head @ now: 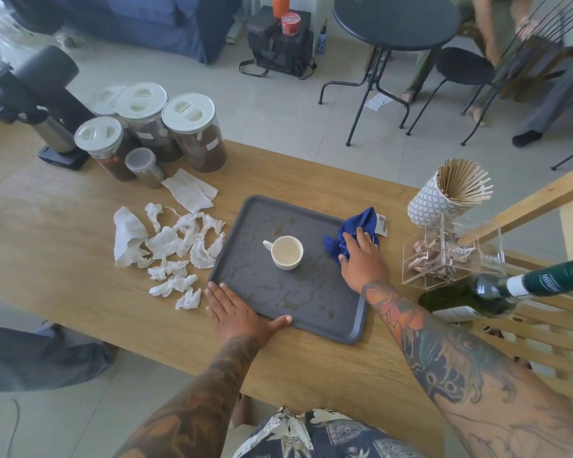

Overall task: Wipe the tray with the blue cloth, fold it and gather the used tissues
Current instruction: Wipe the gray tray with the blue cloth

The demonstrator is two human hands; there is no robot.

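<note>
A dark grey tray (315,320) lies on the wooden table, wet with spilled drops and streaks. A white cup (286,252) stands near its middle. The crumpled blue cloth (358,228) sits at the tray's right edge, and my right hand (361,257) lies on it with fingers spread flat. My left hand (239,314) rests flat on the tray's near left corner, thumb along the front rim. Several crumpled white tissues (176,246) are scattered on the table left of the tray.
Lidded jars (192,130) of brown goods and a flat napkin (191,193) stand at the back left. On the right are a cup of wooden stirrers (450,190), a clear acrylic box (450,252) and a green bottle (497,292). A person sits at the far right.
</note>
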